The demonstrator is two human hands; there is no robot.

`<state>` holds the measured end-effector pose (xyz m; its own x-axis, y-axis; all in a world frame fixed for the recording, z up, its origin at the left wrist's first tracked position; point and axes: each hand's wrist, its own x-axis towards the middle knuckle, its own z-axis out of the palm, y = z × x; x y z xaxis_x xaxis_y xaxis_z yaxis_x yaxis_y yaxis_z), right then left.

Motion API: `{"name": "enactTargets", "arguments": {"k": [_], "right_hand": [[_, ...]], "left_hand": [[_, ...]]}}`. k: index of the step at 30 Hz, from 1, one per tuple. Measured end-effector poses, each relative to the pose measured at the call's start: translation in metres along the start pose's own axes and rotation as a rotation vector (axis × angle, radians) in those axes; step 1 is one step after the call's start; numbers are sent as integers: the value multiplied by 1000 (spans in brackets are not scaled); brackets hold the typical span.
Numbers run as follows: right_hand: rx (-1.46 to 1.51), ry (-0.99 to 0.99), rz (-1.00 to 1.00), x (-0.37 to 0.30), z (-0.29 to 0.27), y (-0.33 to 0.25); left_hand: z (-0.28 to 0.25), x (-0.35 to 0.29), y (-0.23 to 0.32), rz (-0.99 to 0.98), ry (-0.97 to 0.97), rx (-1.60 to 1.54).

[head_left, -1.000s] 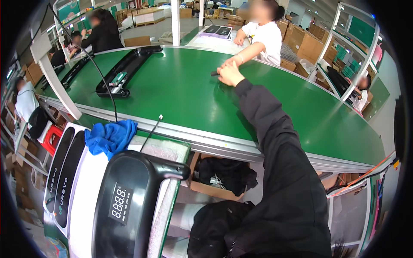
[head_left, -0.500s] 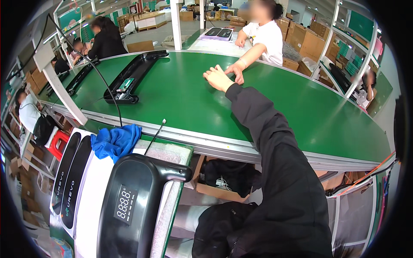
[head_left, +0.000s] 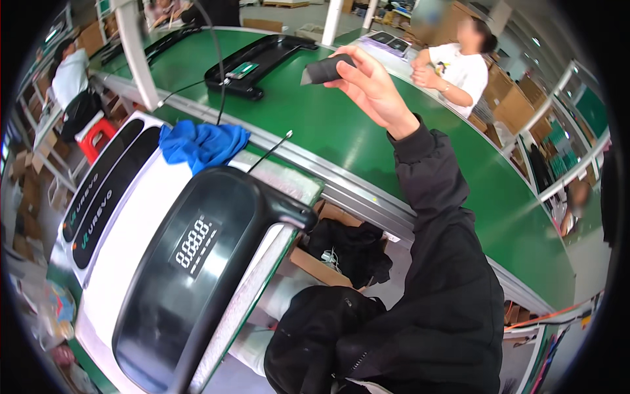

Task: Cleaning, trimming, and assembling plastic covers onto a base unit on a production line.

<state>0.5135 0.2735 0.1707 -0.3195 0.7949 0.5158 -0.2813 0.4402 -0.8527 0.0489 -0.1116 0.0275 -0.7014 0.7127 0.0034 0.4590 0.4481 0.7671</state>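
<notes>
Where fingers pinch: dark block (head_left: 326, 69), right hand (head_left: 374, 88).

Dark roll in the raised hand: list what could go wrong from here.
1. The right hand pinches the dark roll only at one end, high over the green conveyor; it might slip and drop.
2. The black panel and its cable lie nearby; a fall could hit them.

I see green conveyor belt (head_left: 315, 125) | black panel housing (head_left: 259, 62) lying on it, far side | blue cloth (head_left: 202, 144) on white machine (head_left: 141, 230) | black console with digit display (head_left: 197, 243) nearest me | cardboard box (head_left: 321, 262) below belt
</notes>
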Motion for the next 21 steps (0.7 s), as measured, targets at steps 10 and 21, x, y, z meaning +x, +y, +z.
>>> {"name": "enactTargets", "arguments": {"k": [10, 21], "right_hand": [[-23, -460, 326, 20, 112, 57], [-332, -528, 145, 21, 194, 129]], "left_hand": [[41, -10, 78, 383, 523, 330], [111, 32, 104, 648, 346, 187]]}}
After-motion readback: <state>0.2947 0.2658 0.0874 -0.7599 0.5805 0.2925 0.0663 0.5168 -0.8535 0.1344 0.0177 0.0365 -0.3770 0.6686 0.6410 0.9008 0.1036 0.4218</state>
